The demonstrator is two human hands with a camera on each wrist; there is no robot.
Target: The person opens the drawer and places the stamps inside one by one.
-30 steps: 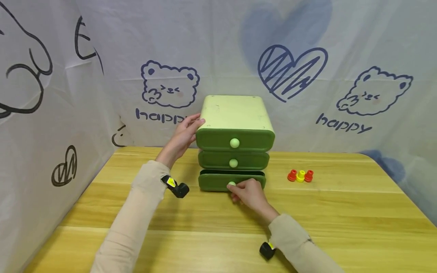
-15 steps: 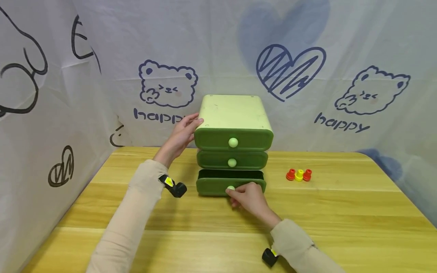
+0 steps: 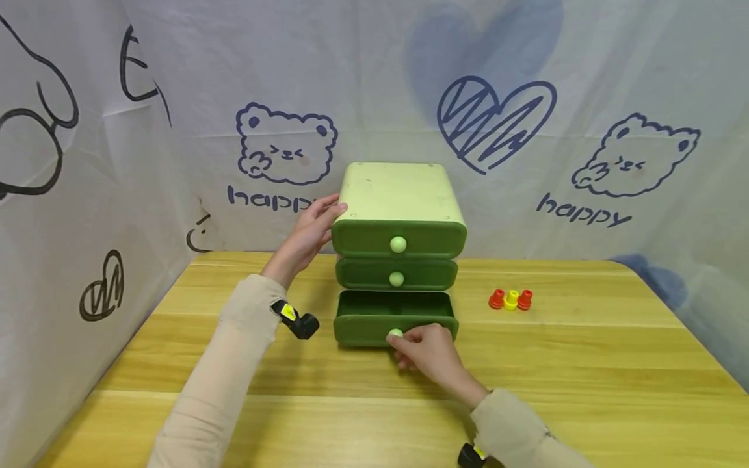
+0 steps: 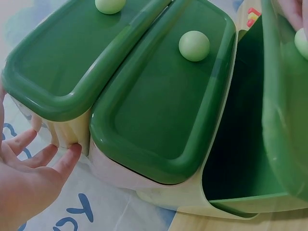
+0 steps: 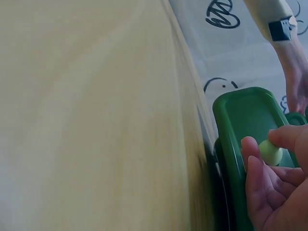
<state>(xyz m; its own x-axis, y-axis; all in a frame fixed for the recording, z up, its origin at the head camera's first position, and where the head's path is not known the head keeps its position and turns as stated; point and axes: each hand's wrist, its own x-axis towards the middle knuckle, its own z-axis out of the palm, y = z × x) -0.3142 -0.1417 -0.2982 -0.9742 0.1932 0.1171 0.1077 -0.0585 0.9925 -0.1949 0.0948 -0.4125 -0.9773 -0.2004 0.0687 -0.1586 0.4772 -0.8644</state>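
A small drawer cabinet [image 3: 400, 192] has a pale yellow-green top and three dark green drawers with round light green knobs. My left hand [image 3: 307, 234] rests against its upper left side, thumb at the top edge; the left wrist view shows extended fingers [image 4: 72, 156] touching the side wall. Between thumb and fingers my right hand [image 3: 435, 354] pinches the knob [image 5: 270, 153] of the bottom drawer [image 3: 357, 330]. That drawer stands pulled out, and the part of its inside that shows holds nothing. The top drawer [image 3: 363, 239] and middle drawer [image 3: 363, 274] are pushed in.
Two red pieces and a yellow one [image 3: 511, 299], small and stepped, stand in a row on the wooden table [image 3: 585, 364] to the cabinet's right. A white cloth [image 3: 386, 84] with blue drawings hangs behind, and more cloth lines the left.
My right hand has drawn the bottom drawer toward me, from a narrow gap to a wider opening. The left hand has stayed against the cabinet.
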